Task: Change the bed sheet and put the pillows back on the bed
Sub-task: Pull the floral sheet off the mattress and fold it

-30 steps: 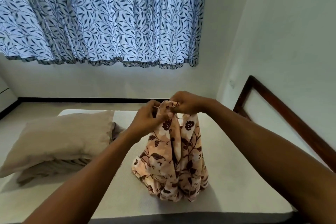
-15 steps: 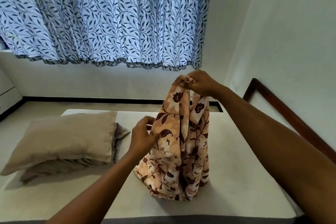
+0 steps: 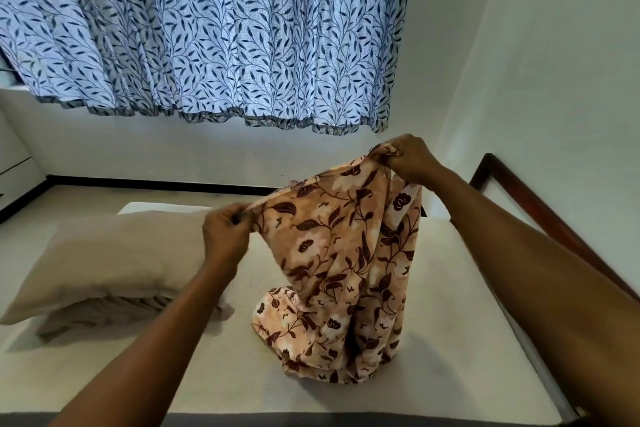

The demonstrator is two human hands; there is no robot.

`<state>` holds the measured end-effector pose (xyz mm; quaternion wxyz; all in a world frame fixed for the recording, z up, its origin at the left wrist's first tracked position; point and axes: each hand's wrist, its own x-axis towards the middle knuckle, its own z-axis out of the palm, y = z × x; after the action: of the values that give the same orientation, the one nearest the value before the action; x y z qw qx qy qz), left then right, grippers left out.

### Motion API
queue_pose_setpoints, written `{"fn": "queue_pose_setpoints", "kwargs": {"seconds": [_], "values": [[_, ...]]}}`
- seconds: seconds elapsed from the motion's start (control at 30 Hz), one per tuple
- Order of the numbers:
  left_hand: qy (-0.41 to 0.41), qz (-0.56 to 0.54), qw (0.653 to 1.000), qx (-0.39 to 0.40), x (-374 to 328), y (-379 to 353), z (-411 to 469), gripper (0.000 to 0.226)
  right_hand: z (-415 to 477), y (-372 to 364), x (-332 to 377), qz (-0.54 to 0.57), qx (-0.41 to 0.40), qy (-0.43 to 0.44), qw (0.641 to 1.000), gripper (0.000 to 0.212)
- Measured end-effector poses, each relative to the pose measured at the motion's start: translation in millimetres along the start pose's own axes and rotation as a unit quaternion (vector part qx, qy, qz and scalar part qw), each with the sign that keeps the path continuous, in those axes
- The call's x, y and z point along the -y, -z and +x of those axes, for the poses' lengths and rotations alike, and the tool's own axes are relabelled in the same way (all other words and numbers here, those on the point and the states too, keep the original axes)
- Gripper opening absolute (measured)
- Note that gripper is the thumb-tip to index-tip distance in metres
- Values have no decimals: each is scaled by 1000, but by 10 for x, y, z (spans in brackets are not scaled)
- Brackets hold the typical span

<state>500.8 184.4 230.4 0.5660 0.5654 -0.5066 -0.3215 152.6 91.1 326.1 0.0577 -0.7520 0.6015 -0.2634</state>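
The bed [image 3: 467,340] is showing a bare pale mattress nearest the camera, and the lower folds of the sheet [image 3: 346,270] are resting bunched on it near the middle. The sheet, peach with brown flowers and leaves, is hanging up from that heap toward both hands.

The left hand [image 3: 225,236] is pinching the sheet's upper edge with curled fingers, holding it above the mattress. Just left of that hand, two pillows [image 3: 114,253] are lying stacked on the bed's left side. The top one is plain beige, and the lower one, mostly hidden, seems to be striped.

Farther out and higher, the right hand [image 3: 408,159] is gripping a gathered corner of the same edge, so the cloth is stretching in a slope between the two hands.

A dark wooden frame [image 3: 519,204] is running along the bed's right side against the white wall [image 3: 554,80]. Beyond the bed, light floor [image 3: 86,198] is meeting a dark skirting line. Above it, a blue curtain [image 3: 207,28] printed with leafy vines is hanging across the far wall, its hem ending well above the floor.
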Motion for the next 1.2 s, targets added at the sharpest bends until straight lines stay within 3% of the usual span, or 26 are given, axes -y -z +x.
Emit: {"fn": "queue_pose_setpoints", "kwargs": {"seconds": [0.17,0.23,0.3,0.37,0.43,0.53,0.63,0.7,0.8,0.93,1.0,1.07,1.2], "values": [[-21,-49,998,-14,-212,96,283,17,-76,-10,182,64,68,2,996,24],[6,-59,997,-41,-184,141,371,23,-109,-11,296,96,138,-17,986,28],[43,-72,994,-72,-173,173,432,25,-113,-4,337,117,156,-39,980,27],[66,-79,989,-104,-170,184,483,25,-86,46,336,114,88,-70,987,24],[58,-67,984,-154,-179,168,494,27,-29,107,286,116,-57,-117,985,19],[28,-31,959,-280,-229,152,410,23,11,169,240,170,-277,-194,926,23],[-28,-43,936,-348,-326,153,355,26,-19,168,272,208,-309,-225,900,25],[-77,-46,956,-278,-388,78,306,21,-62,128,332,238,-262,-219,909,23],[-171,5,983,-62,-488,-183,138,13,-162,56,529,290,-178,-175,924,20],[-235,49,952,191,-551,-677,-118,7,-331,-13,958,356,-96,-94,925,18],[-236,40,939,246,-569,-887,-237,9,-391,-29,1107,384,-56,-56,920,18],[-217,-5,945,246,-601,-1003,-286,15,-435,-8,1172,413,-21,-32,910,18],[-181,-51,943,275,-635,-951,-122,18,-511,156,1081,415,-20,-51,908,17]]}}
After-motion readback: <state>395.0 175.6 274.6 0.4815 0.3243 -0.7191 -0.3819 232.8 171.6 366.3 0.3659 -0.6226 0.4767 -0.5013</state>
